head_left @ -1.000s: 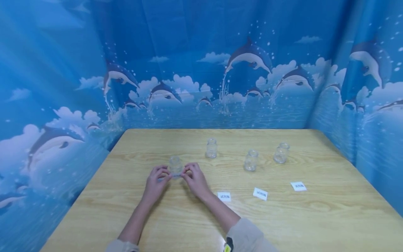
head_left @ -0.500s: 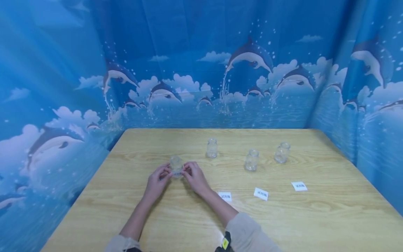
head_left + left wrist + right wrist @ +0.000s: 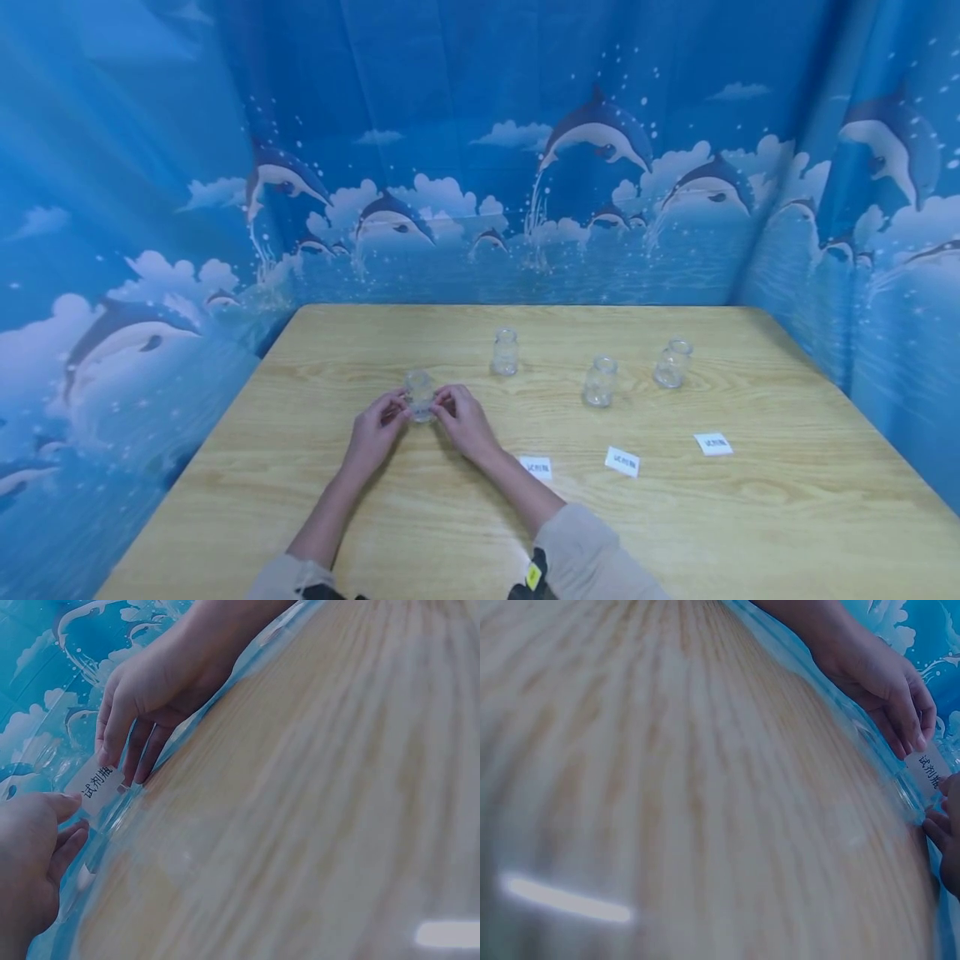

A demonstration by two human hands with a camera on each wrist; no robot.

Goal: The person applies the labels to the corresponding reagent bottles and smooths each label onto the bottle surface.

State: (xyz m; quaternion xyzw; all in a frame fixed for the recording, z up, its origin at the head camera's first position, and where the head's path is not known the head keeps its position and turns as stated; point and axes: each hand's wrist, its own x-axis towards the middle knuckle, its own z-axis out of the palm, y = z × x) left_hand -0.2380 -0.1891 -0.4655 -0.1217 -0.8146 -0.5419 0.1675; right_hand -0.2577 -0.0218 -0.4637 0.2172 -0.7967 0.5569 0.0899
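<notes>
A small clear glass bottle (image 3: pixel 418 386) stands upright at the left of the wooden table, between the two hands. Across its near side, low down, lies a white label (image 3: pixel 97 784) with black printed characters. My left hand (image 3: pixel 378 423) pinches one end of this label, thumb in front. At the other end my right hand (image 3: pixel 467 425) does the same, its thumb and fingertips close against the glass. The right wrist view also shows the label (image 3: pixel 928 769) stretched between both thumbs, with the characters facing outward.
Three more clear bottles stand farther back: one mid-table (image 3: pixel 506 353), one right of it (image 3: pixel 599 383), one farthest right (image 3: pixel 672 365). In front lie three white labels, a left one (image 3: pixel 536 467), a middle one (image 3: pixel 622 462) and a right one (image 3: pixel 712 443). A dolphin-print curtain (image 3: pixel 450 125) surrounds the table.
Both hands stay at the same bottle, with only slight finger shifts. The label now shows flatter across the bottle's near side. The other bottles and labels keep their places.
</notes>
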